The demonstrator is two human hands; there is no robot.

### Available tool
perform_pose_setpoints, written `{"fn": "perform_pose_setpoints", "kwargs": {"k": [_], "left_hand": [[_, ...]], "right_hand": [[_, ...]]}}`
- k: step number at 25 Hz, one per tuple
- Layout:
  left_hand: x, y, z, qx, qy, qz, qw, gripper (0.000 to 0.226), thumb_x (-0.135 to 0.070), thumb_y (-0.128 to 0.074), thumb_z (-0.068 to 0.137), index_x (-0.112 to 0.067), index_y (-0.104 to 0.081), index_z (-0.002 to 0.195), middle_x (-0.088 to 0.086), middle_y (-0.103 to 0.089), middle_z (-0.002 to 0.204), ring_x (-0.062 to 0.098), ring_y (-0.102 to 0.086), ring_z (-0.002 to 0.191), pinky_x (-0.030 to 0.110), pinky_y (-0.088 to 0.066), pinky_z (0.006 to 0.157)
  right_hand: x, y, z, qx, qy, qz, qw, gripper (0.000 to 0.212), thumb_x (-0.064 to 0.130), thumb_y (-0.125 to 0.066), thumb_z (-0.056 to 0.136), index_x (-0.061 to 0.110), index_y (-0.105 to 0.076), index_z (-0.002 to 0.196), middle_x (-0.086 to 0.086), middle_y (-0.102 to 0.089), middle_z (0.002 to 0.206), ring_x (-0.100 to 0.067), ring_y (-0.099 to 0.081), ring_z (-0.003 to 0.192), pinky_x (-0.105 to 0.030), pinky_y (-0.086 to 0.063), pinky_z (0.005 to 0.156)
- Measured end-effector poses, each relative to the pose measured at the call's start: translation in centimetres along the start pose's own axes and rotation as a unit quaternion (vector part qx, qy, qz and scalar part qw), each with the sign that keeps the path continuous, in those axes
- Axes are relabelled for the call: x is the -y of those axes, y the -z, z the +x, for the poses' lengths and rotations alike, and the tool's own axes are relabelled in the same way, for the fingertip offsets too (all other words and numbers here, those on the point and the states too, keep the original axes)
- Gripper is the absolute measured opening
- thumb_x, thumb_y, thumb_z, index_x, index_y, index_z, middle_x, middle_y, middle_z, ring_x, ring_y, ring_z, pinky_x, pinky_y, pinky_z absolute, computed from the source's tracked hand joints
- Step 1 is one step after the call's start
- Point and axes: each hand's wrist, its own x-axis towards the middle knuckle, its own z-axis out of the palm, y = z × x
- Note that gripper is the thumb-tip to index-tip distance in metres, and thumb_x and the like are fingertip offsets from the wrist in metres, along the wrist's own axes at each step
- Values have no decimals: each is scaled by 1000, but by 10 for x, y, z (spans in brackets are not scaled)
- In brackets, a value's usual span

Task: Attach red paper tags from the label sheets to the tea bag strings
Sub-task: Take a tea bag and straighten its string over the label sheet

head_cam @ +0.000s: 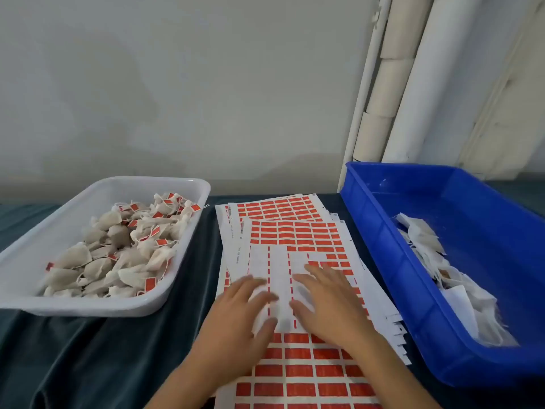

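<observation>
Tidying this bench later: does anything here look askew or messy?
The label sheets lie fanned and crooked, not squared. In the blue bin, white scraps sit in a loose heap. Nothing has spilled onto the cloth.

We see soft, even light with faint shadows. Both hands [295, 311] look blurry. The wide lens bends the pipes [392, 81] near the edge.

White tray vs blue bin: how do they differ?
The shallow white plastic tray, on the left, has rounded corners and holds a pile of tea bags with red tags. The deeper blue plastic bin, on the right, has squarer walls and holds white bags or paper scraps with no red tags visible. Both stand on the dark cloth, flanking the label sheets.
</observation>
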Motion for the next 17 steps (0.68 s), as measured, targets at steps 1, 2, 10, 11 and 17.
{"fn": "perform_pose_setpoints", "kwargs": {"k": [1, 2, 10, 11, 17], "left_hand": [[3, -2, 17, 12, 17, 14, 1000, 46, -68, -38, 99, -56, -41, 142, -29, -19, 165, 4, -10, 157, 43, -20, 129], [4, -7, 30, 22, 31, 37, 999, 50, -67, -36, 100, -53, -36, 148, -23, -13, 170, 9, -3, 159, 47, -10, 130], [39, -37, 70, -14, 96, 84, 992, 57, -75, -23, 96, -53, -31, 148, -14, -20, 171, 23, -7, 161, 58, 0, 124], [37, -38, 73, -16, 101, 85, 991, 57, -75, -24, 96, -53, -31, 148, -14, -20, 171, 24, -8, 161, 58, -2, 125], [35, -38, 82, -25, 103, 93, 990, 52, -70, -31, 98, -50, -39, 145, -15, -28, 167, 18, -18, 158, 58, -17, 124]], "right_hand": [[7, -4, 11, 27, 4, -21, 999, 70, 80, -36, 91, 52, -24, 155, 20, -16, 169, -19, -13, 159, -52, -10, 125], [12, -8, 19, 40, 9, -34, 999, 73, 81, -33, 92, 50, -21, 157, 18, -13, 171, -21, -8, 160, -52, -5, 126], [-22, -13, 49, -57, -129, -67, 988, 83, 86, -15, 89, 40, -20, 158, 3, -16, 172, -31, -9, 159, -59, -2, 124], [-30, -11, 48, -39, -157, -62, 985, 83, 85, -18, 90, 38, -18, 158, 1, -14, 172, -33, -10, 159, -60, -7, 125], [-16, -3, 35, -39, -172, -70, 982, 70, 76, -34, 93, 37, -31, 151, 4, -34, 162, -25, -41, 141, -52, -35, 116]]}}
